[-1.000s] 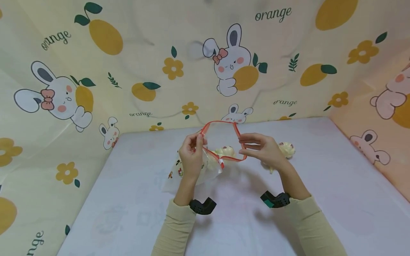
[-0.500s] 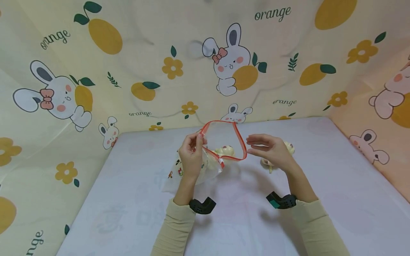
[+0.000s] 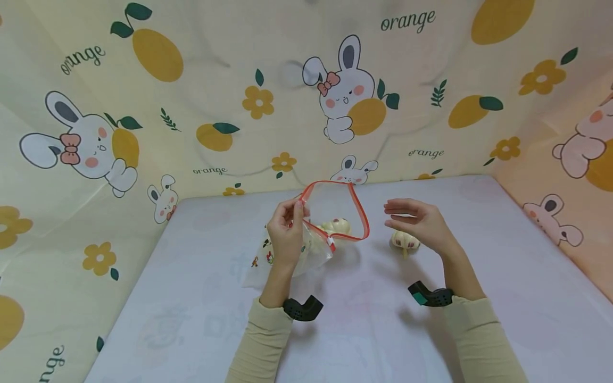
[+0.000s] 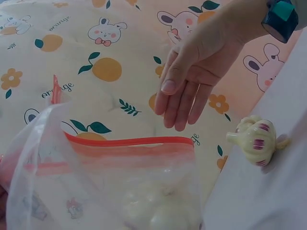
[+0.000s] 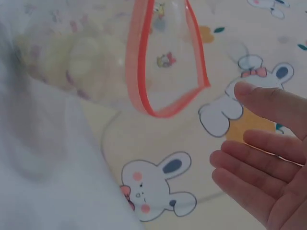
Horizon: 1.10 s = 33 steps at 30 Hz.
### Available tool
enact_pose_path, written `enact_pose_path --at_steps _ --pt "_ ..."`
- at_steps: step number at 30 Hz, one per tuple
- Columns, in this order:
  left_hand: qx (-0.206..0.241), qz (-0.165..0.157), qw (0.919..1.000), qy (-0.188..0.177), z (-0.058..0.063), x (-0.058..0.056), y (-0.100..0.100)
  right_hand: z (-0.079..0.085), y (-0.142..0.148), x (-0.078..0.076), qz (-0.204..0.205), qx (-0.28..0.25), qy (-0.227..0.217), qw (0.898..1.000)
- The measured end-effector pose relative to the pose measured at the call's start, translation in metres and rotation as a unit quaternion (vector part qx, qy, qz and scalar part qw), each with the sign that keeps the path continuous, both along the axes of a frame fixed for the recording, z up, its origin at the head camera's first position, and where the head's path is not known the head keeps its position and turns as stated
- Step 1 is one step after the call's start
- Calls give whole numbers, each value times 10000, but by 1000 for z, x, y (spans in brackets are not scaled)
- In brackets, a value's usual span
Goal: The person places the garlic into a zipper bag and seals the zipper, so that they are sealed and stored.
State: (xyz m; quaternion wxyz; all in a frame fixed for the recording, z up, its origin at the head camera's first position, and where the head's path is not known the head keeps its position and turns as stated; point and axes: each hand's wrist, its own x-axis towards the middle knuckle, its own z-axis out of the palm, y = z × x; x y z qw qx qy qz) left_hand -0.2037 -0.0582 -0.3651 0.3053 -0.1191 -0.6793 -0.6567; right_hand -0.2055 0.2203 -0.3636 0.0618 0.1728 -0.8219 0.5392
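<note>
Left side: On my head view I see cream cloth printed with rabbits, yellow fruit and green leaves; it runs across the back and round to the right, where it looks pinker.
Table: I see a pale tabletop in front of the cloth.
Left sleeve: A beige left sleeve reaches up from the lower edge, with 1 black wrist camera at its cuff.
Left hand: The left hand has its thumb and fingers curled, pinching the near-left part of a red rim.
Bag: That rim edges a clear bag printed with small coloured figures. Its mouth is spread wide and faces right; I cannot tell whether its base touches the table.
Garlic in bag: Through the plastic I make out pale garlic; I cannot count the bulbs.
Loose garlic: At least 1 bulb with purple marks lies on the table, right of the bag and well apart from it.
Right hand: The right hand hovers near the bag's mouth, apart from the rim; its fingers are extended, thumb spread from them, and it holds nothing.
Right sleeve: A matching right sleeve carries a 2nd black camera with a green patch.
</note>
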Motion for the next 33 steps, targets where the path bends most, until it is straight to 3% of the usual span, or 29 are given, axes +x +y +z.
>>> enact_pose_path --at_steps 13,33 --pt "-53 -11 10000 -64 0 1 0 -7 24 -4 -329 342 -147 9988" --pt "-74 -83 9999 -107 -1 2 1 -15 43 -8 -453 143 -351 9983"
